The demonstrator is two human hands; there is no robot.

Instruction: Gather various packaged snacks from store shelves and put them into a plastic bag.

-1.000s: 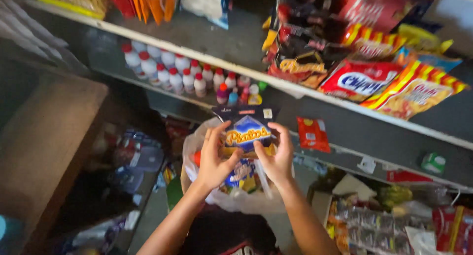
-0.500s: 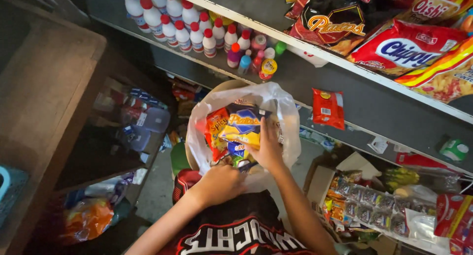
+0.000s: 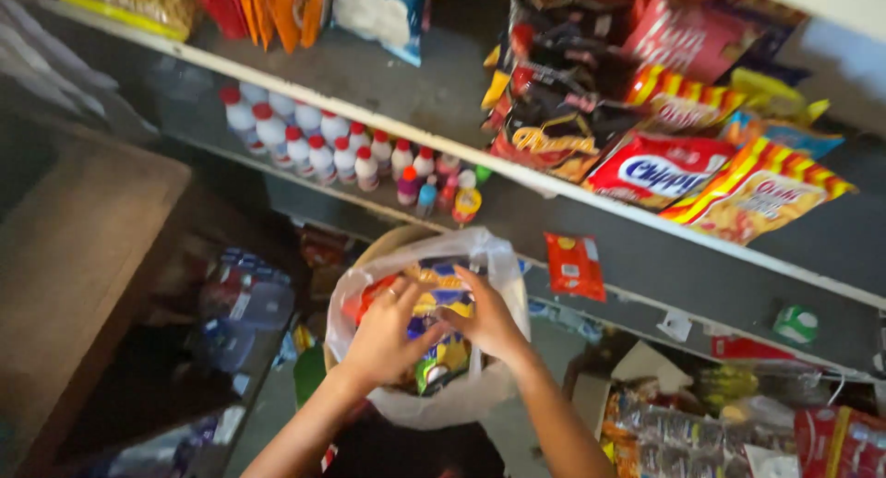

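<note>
- Cramped shop corner, shelves [image 3: 517,178] crowded with packets and bottles, dim floor below.
- Nearest: both forearms reaching up from the bottom edge into a white plastic bag [image 3: 480,400].
- Left hand [image 3: 383,335] curled inside the bag mouth, fingers bent over the colourful snack packets [image 3: 434,335]; how firmly closed, cannot tell.
- Right hand [image 3: 489,321] pressed flat against the same packets from the other side, fingers spread, thumb toward the left hand; whether gripping or only pushing, cannot tell.
- Snack packets: yellow, blue and orange, wedged between the two hands, sitting inside the bag, bag rim standing up just beyond the fingertips.
- Right of the right hand and a little beyond: a small red packet [image 3: 574,266] hanging on the shelf front.
- Lower right of the grip: clear-wrapped goods [image 3: 701,432] stacked in a heap.
- Left of the left hand: a brown cardboard box [image 3: 83,256], with wrapped water bottles [image 3: 245,298] between box and bag.
- Beyond the bag rim: a row of small white bottles with red caps [image 3: 318,146] on the lower shelf.
- Farthest, up and to the right of the hands: large red and yellow crisp bags [image 3: 683,155] on the upper shelf.
</note>
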